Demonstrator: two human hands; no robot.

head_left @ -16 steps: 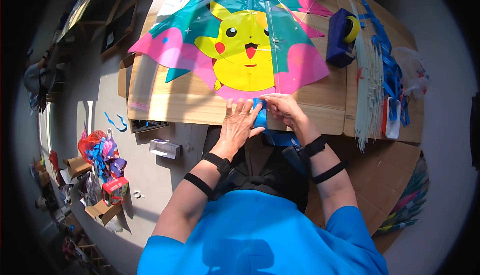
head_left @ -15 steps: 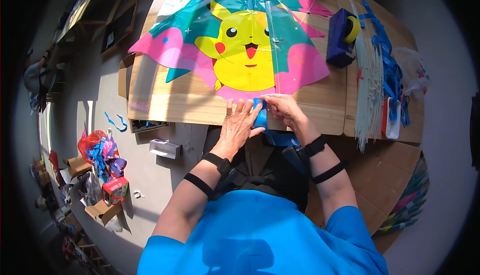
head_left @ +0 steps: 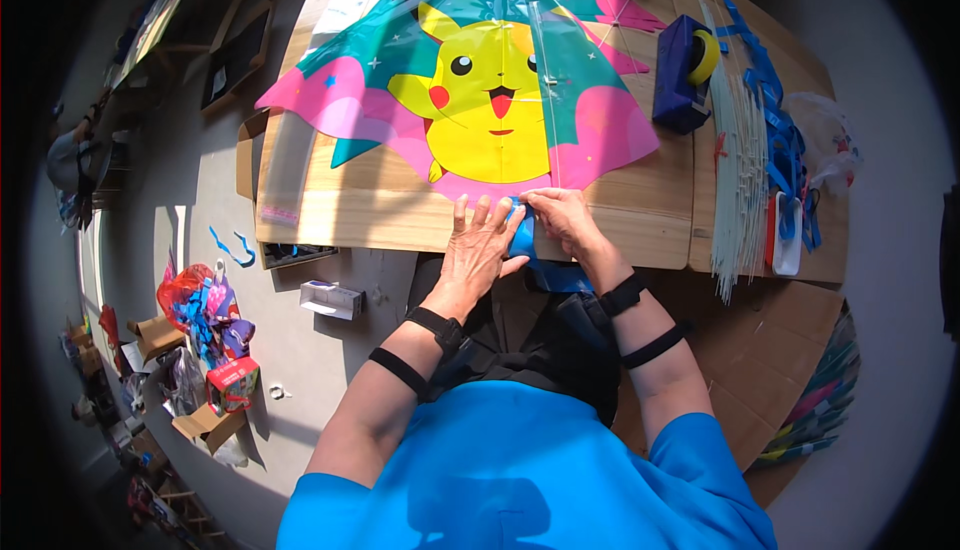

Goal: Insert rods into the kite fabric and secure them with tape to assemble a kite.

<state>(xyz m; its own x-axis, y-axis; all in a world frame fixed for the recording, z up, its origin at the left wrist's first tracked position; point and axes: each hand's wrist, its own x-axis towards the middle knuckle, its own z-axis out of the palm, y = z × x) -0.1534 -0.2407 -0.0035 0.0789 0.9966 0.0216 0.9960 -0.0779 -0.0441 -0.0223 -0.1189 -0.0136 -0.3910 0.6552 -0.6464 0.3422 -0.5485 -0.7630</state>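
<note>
A plastic kite (head_left: pixel 495 100) in pink, teal and yellow, printed with a cartoon animal, lies spread on the wooden table. At its near edge a blue ribbon (head_left: pixel 522 240) runs down over the table's front edge toward my lap. My left hand (head_left: pixel 480 250) rests flat with fingers spread, its fingertips at the kite's lower edge and its index finger beside the ribbon. Closed in a pinch, my right hand (head_left: pixel 565 218) has thumb and fingers at the ribbon's top end, where it meets the kite. The fingertips hide the exact point of contact.
To the right stand a blue tape dispenser (head_left: pixel 683 75) with yellow tape, a bundle of thin white rods (head_left: pixel 738 180) and hanging blue ribbons (head_left: pixel 785 150). A wooden table edge (head_left: pixel 400 237) fronts me. Leftward on the floor are a small white box (head_left: pixel 331 299) and a heap of coloured bags (head_left: pixel 215 310).
Both hands stay at the kite's near edge. My right wrist has shifted slightly left, and its fingertips keep their pinch on the ribbon.
</note>
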